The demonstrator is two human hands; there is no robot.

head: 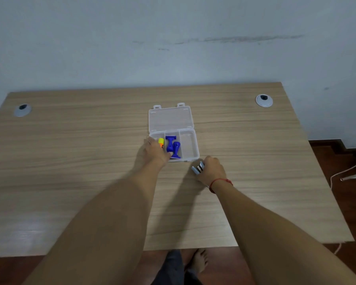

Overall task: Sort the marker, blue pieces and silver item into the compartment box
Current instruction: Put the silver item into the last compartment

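Observation:
A clear plastic compartment box (190,146) lies open on the wooden desk, its lid folded back. The yellow-orange marker (161,142) sits in the left compartment, partly hidden by my left hand (155,152), which rests on the box's front left corner. Two blue pieces (173,146) lie in the middle compartment. The right compartment looks bare. My right hand (212,169) is just in front of the box's right corner, fingers closed around the silver item (198,168) at desk level.
The desk (90,161) has two round cable grommets, one at the back left (22,110) and one at the back right (264,100). A wall stands behind the desk. A white cable (345,169) lies on the floor to the right.

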